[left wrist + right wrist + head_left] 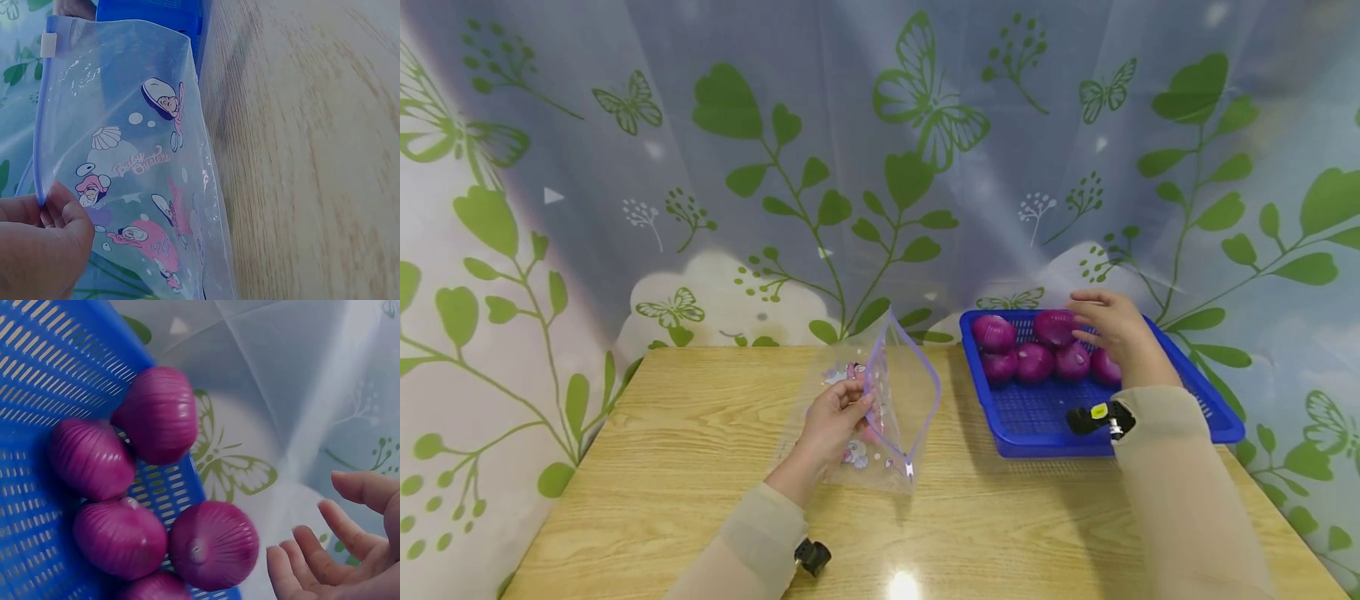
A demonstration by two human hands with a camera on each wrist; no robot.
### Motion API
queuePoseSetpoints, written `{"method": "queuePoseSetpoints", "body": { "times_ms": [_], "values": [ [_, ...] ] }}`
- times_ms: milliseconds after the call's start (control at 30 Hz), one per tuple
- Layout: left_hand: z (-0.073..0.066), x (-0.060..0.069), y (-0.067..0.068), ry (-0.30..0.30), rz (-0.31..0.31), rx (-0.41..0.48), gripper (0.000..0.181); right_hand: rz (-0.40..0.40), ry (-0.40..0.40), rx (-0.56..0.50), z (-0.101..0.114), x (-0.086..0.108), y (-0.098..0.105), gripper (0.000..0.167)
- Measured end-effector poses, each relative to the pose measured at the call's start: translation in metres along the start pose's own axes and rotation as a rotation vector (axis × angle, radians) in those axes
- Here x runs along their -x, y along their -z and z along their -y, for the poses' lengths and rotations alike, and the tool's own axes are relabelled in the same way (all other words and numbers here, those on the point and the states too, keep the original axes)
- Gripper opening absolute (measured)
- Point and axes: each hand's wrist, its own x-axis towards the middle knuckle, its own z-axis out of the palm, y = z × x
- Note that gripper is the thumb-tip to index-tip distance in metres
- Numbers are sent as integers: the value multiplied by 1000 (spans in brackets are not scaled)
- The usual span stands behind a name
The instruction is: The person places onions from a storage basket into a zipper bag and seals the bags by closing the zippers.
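My left hand [837, 414] pinches the purple-edged rim of a clear zip bag [917, 417] between thumb and fingers. The bag's mouth gapes toward the right, and its white slider [49, 45] sits at one end of the zip. Printed cartoon figures and the words "Baby Oysters" show on its side in the left wrist view. Over the back of a blue basket [1015, 446], my right hand [1116, 329] hovers with its fingers spread and nothing between them. Several red onions [122, 537] lie in the basket, one onion [214, 545] nearest the right fingertips but apart from them.
A wood-grain table [662, 467] carries the bag and the basket. Behind it hangs a cloth [820, 167] printed with green leaves and butterflies, close to the table's back edge. The basket stands at the right end of the table.
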Motion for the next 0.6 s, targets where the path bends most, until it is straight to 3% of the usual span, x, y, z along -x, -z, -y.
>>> {"method": "queuePoseSetpoints", "body": {
  "times_ms": [167, 267, 367, 600],
  "values": [
    [-2, 1, 0, 1, -1, -2, 28, -84, -47, -70, -10, -7, 0, 47],
    [-1, 0, 0, -4, -2, 2, 28, -103, -84, -134, -15, -10, 2, 37],
    [0, 0, 0, -6, -2, 6, 27, -84, -115, -196, -21, -14, 4, 28],
    [0, 0, 0, -3, 10, 13, 26, -24, -128, -211, -37, -24, 7, 39]
  ]
}}
